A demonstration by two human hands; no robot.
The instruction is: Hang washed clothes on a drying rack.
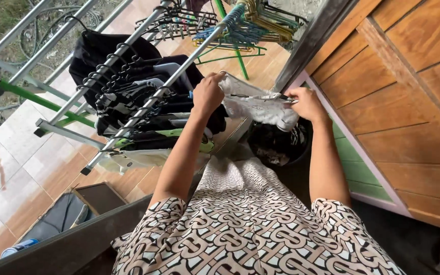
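Observation:
My left hand (pixel 207 94) and my right hand (pixel 306 103) hold a white and grey garment (pixel 258 105) stretched between them, with a dark hanger partly inside it. The garment hangs above a black basket (pixel 281 145) of dark laundry. Just left of my left hand runs a metal drying rack (pixel 143 102) with several dark clothes on hangers (pixel 128 91) along its rail.
A bunch of coloured spare hangers (pixel 250 23) sits at the rack's far end. A wooden wall (pixel 413 102) and door frame stand on the right. A tiled floor (pixel 11 168) lies to the left, with a dark bag (pixel 59 214) low down.

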